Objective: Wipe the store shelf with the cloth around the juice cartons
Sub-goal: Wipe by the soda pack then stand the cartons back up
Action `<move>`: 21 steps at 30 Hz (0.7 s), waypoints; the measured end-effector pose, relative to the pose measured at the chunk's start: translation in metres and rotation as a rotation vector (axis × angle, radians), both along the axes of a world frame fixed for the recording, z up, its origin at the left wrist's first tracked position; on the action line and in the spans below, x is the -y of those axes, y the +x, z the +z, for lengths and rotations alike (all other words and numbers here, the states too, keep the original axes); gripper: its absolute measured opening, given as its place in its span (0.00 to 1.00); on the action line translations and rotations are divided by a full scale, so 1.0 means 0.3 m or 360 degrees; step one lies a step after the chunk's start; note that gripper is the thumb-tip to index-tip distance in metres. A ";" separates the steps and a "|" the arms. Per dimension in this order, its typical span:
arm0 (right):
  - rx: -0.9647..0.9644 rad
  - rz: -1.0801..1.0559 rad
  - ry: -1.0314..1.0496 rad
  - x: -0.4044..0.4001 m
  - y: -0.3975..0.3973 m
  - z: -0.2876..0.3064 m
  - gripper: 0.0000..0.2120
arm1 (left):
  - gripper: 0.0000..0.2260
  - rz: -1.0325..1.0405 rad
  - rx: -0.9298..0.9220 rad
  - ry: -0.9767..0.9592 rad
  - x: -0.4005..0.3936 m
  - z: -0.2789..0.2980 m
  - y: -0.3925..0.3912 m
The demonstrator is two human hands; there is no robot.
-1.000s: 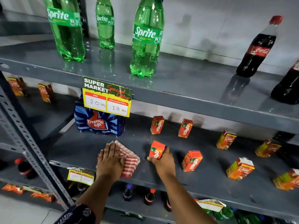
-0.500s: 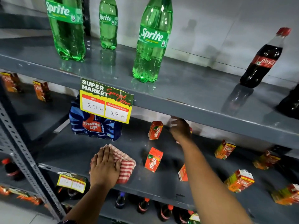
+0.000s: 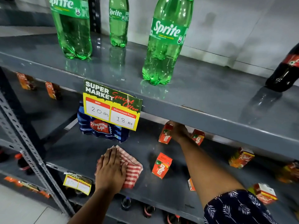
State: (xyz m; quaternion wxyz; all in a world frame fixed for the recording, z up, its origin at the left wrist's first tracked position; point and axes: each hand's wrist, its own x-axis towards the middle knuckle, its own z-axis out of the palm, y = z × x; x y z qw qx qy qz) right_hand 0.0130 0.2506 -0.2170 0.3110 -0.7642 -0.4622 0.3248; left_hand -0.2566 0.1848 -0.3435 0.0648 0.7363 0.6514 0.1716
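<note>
Red-checked cloth [image 3: 131, 170] lies under our flat, spread left hand [image 3: 111, 168] while, at two o'clock, our right hand [image 3: 178, 130] grasps a back-row Maaza carton [image 3: 165, 135].

Left hand [image 3: 111, 170] flat on red-checked cloth [image 3: 132, 172], pressed to grey shelf [image 3: 80, 152] in front of Thums Up pack [image 3: 102, 130]. Right hand [image 3: 178, 130] reaching to the back, right of the pack, fingers around rear Maaza carton [image 3: 165, 135]. Another Maaza carton [image 3: 161, 165] upright just right of cloth.
</note>
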 end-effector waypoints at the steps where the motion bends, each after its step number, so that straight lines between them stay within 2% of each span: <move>1: 0.0015 -0.0042 0.0006 -0.005 0.000 0.006 0.18 | 0.35 0.0000 -0.0002 0.0001 -0.001 -0.001 0.000; 5: 0.0281 -0.0107 -0.0007 -0.020 -0.009 0.011 0.21 | 0.35 -0.0007 0.0027 0.0000 0.000 0.000 -0.002; 9: 0.0522 0.0091 -0.0066 -0.009 0.002 0.016 0.28 | 0.35 -0.0008 0.0033 -0.0003 0.003 -0.001 -0.003; 11: 0.0544 0.0102 0.0050 0.012 0.013 0.021 0.31 | 0.35 -0.0004 0.0025 -0.0004 0.002 -0.003 -0.003; 14: 0.0455 0.0011 0.0291 0.081 0.019 0.052 0.21 | 0.35 0.0008 0.0036 -0.0008 0.001 0.000 -0.002; 16: 0.0358 0.0022 0.0286 0.143 0.022 0.082 0.14 | 0.35 0.0006 0.0030 -0.0014 0.003 0.002 -0.002; 19: -0.0181 0.0329 -0.0193 0.253 -0.005 0.100 0.21 | 0.35 -0.0005 0.0004 -0.0039 0.001 -0.001 -0.003; 21: -0.0233 0.0477 -0.0456 0.316 -0.043 0.074 0.30 | 0.35 -0.0018 0.0006 -0.0048 0.000 -0.001 -0.005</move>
